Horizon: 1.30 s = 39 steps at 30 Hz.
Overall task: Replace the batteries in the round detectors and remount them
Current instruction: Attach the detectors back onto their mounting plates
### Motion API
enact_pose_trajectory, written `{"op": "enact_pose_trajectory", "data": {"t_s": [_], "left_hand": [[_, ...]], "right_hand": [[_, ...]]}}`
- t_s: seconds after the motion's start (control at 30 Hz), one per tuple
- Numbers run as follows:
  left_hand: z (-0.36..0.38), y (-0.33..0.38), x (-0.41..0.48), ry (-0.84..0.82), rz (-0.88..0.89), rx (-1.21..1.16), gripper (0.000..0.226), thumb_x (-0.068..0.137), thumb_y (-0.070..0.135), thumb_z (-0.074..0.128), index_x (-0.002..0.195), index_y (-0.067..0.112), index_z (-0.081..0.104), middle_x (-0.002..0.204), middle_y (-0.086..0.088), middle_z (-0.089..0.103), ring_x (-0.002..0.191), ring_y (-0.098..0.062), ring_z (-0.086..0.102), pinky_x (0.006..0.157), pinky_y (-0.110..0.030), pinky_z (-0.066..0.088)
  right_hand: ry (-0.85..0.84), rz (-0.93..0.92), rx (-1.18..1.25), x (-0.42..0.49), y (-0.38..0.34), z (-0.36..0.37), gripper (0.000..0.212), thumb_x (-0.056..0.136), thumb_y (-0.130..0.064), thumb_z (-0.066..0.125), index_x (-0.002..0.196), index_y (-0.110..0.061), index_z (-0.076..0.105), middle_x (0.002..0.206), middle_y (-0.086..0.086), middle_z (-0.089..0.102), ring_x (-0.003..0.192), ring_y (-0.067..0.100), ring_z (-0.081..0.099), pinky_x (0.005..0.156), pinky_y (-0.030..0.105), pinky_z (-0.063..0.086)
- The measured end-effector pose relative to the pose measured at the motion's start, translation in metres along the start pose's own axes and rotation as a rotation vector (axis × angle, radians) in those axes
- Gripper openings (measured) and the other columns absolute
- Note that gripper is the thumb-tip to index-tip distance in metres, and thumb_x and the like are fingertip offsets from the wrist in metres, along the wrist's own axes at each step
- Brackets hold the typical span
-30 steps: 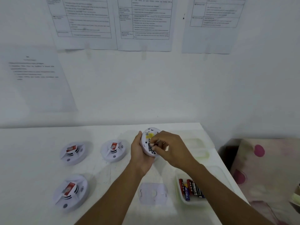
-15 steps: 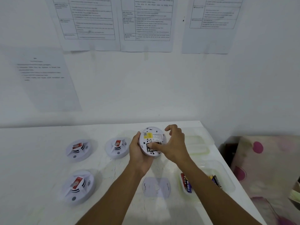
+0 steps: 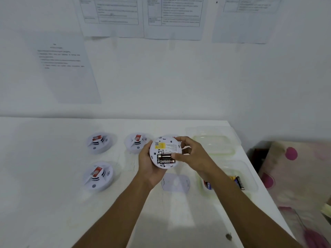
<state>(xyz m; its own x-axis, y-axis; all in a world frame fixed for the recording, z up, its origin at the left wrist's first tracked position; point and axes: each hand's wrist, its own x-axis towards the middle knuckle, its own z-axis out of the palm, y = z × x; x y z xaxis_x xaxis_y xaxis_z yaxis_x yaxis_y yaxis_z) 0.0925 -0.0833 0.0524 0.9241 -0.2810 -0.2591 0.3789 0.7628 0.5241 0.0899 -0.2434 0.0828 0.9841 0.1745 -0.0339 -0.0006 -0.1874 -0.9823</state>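
My left hand (image 3: 149,166) grips a round white detector (image 3: 165,147) from its left side, back facing me. Two batteries (image 3: 165,158) lie side by side in its compartment, below a yellow label. My right hand (image 3: 192,155) holds the detector's right rim, fingers curled over the top edge and thumb pressing the right end of the batteries. A round mounting plate (image 3: 175,182) lies flat on the white table (image 3: 53,203) just under my hands. Three more detectors (image 3: 99,142) (image 3: 137,141) (image 3: 98,175) sit face up to the left.
A clear plastic tray (image 3: 250,183) at the right holds loose batteries (image 3: 239,181), partly hidden by my right forearm. Another clear tray (image 3: 215,140) stands behind it. The table's right edge runs close by, with a spotted cloth (image 3: 295,176) beyond. Papers hang on the wall.
My right hand went from fingertips at the battery compartment to a wider hold on the detector's right rim, thumb on the batteries. Both batteries now show in the compartment.
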Motion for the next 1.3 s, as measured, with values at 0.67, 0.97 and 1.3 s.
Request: {"op": "enact_pose_trajectory", "data": {"t_s": [0.67, 0.97, 1.3], "left_hand": [[-0.086, 0.036, -0.06, 0.014, -0.03, -0.082, 0.049, 0.096, 0.041, 0.041, 0.099, 0.009, 0.079, 0.12, -0.022, 0.067, 0.121, -0.041, 0.055, 0.114, -0.06, 0.03], [-0.086, 0.042, -0.065, 0.043, -0.034, -0.074, 0.051, 0.099, 0.042, 0.04, 0.131, 0.007, 0.058, 0.132, -0.025, 0.06, 0.125, -0.042, 0.053, 0.113, -0.059, 0.032], [-0.057, 0.01, -0.066, 0.015, -0.069, -0.088, 0.049, 0.1, 0.04, 0.037, 0.125, 0.008, 0.064, 0.123, -0.02, 0.065, 0.111, -0.034, 0.06, 0.106, -0.05, 0.04]], "right_hand": [[-0.161, 0.003, -1.189, -0.049, 0.021, 0.046, 0.05, 0.08, -0.036, 0.07, 0.125, -0.02, 0.057, 0.11, 0.009, 0.063, 0.098, 0.027, 0.058, 0.076, 0.028, 0.039], [0.26, -0.168, -0.815, -0.053, 0.016, 0.051, 0.015, 0.086, -0.011, 0.059, 0.077, -0.013, 0.07, 0.061, 0.0, 0.068, 0.054, 0.012, 0.061, 0.055, 0.024, 0.045], [0.388, -0.123, -0.082, -0.066, -0.005, 0.082, 0.011, 0.085, -0.01, 0.069, 0.087, -0.02, 0.066, 0.073, -0.002, 0.074, 0.068, 0.003, 0.064, 0.062, 0.014, 0.043]]}}
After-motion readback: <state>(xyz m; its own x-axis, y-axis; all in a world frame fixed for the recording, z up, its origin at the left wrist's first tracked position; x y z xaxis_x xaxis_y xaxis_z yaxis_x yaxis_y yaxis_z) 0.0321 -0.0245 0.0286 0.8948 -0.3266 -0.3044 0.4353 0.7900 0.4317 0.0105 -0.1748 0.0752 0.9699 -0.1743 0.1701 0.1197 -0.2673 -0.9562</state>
